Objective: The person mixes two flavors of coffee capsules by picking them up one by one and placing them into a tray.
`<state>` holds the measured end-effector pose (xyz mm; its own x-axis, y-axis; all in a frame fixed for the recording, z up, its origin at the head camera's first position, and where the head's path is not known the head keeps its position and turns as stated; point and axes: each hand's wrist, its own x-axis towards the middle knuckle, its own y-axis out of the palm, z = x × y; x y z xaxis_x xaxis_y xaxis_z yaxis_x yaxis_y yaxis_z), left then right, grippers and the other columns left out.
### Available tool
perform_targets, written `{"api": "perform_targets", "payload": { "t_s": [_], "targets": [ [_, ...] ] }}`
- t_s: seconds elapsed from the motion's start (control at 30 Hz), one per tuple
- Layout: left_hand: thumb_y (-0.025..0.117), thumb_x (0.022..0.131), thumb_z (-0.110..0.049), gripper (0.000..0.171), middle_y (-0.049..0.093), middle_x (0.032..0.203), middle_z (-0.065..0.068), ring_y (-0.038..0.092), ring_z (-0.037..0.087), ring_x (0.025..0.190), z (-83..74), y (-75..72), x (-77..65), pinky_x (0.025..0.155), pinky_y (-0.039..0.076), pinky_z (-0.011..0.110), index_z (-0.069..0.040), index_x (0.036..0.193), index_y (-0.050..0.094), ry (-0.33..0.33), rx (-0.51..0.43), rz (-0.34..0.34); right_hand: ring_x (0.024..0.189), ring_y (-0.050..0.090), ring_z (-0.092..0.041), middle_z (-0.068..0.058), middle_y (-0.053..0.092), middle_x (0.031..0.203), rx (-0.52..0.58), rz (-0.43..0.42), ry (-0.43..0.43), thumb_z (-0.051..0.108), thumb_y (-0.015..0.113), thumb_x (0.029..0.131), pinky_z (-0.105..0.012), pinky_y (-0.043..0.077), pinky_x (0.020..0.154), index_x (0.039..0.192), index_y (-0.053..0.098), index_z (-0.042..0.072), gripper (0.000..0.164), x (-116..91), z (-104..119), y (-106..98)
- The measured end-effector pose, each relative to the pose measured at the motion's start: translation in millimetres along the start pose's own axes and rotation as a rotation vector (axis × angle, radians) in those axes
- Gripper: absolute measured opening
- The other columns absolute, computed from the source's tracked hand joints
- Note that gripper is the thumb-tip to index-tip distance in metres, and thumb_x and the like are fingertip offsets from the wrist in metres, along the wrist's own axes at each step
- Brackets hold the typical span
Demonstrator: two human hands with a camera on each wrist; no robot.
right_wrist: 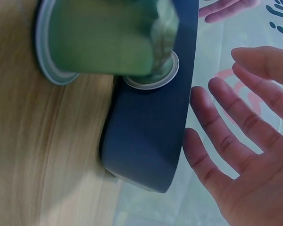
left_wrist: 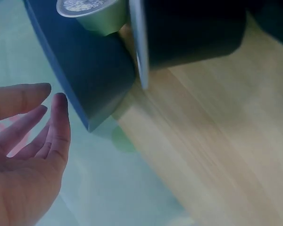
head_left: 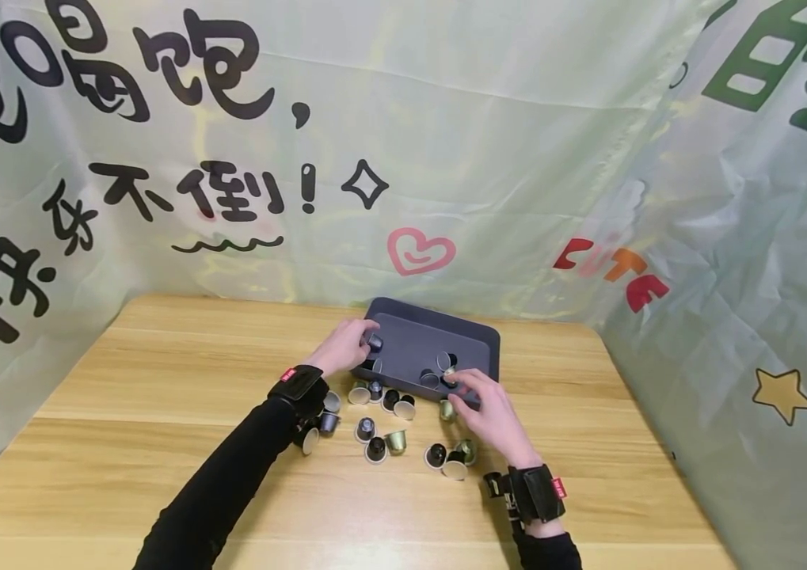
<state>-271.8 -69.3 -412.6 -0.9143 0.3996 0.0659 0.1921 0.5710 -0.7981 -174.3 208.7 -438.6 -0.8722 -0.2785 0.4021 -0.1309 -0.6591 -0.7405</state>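
Note:
A dark grey tray [head_left: 417,342] lies at the far side of the table with several coffee capsules inside. My left hand [head_left: 343,347] is over its left end, fingertips beside a dark coffee capsule [head_left: 374,342]. In the left wrist view, the left hand's fingers [left_wrist: 59,122] are extended, with nothing visible between them and the thumb. My right hand [head_left: 490,412] reaches over the tray's front right edge, close to a few capsules in it. The right wrist view shows its fingers [right_wrist: 231,136] spread and relaxed beside the tray wall [right_wrist: 141,136], holding nothing visible.
Several loose coffee capsules lie in front of the tray, among them a green capsule [head_left: 396,442], a black capsule [head_left: 376,450] and a dark grey capsule [head_left: 328,423] beside the left wrist. A printed cloth [head_left: 503,198] hangs behind the wooden table [head_left: 246,332].

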Motion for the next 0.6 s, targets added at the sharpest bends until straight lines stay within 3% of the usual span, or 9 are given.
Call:
{"api": "perform_targets", "payload": {
  "t_s": [0.17,0.27,0.43,0.6],
  "targets": [
    [0.057,0.088,0.009,0.052,0.065,0.125,0.025,0.065,0.022,0.09,4.0,-9.6,-15.8,0.071,0.057,0.027,0.003,0.139,0.054,-0.024,-0.152,-0.027,0.087,0.066,-0.02,-0.008,0.071,0.114,0.003,0.011,0.016,0.003,0.075,0.086,-0.03,0.053,0.073,0.116,0.071,0.005,0.03,0,1,-2],
    [0.059,0.088,0.009,0.053,0.062,0.134,0.025,0.066,0.024,0.093,10.0,-14.2,-27.8,0.077,0.059,0.03,0.002,0.14,0.054,-0.013,-0.199,-0.062,0.088,0.066,-0.019,-0.009,0.072,0.114,0.015,0.018,0.027,0.003,0.074,0.087,-0.031,0.053,0.075,0.117,0.071,0.005,0.03,-1,1,-4],
    [0.062,0.089,0.006,0.053,0.061,0.132,0.027,0.065,0.027,0.095,21.6,-20.9,-52.3,0.087,0.059,0.041,0.003,0.141,0.052,0.019,-0.254,-0.12,0.089,0.066,-0.018,-0.008,0.074,0.107,0.029,0.053,0.042,0.003,0.074,0.088,-0.037,0.056,0.08,0.114,0.072,0.005,0.027,-1,3,-8],
    [0.064,0.093,-0.003,0.047,0.061,0.13,0.03,0.065,0.029,0.098,35.2,-24.4,-80.6,0.09,0.058,0.044,0.005,0.138,0.053,0.035,-0.297,-0.105,0.082,0.063,-0.01,-0.002,0.074,0.098,0.043,0.122,0.061,0.004,0.074,0.088,-0.03,0.057,0.075,0.105,0.074,0.007,0.017,0,4,-12]
  ]
}}
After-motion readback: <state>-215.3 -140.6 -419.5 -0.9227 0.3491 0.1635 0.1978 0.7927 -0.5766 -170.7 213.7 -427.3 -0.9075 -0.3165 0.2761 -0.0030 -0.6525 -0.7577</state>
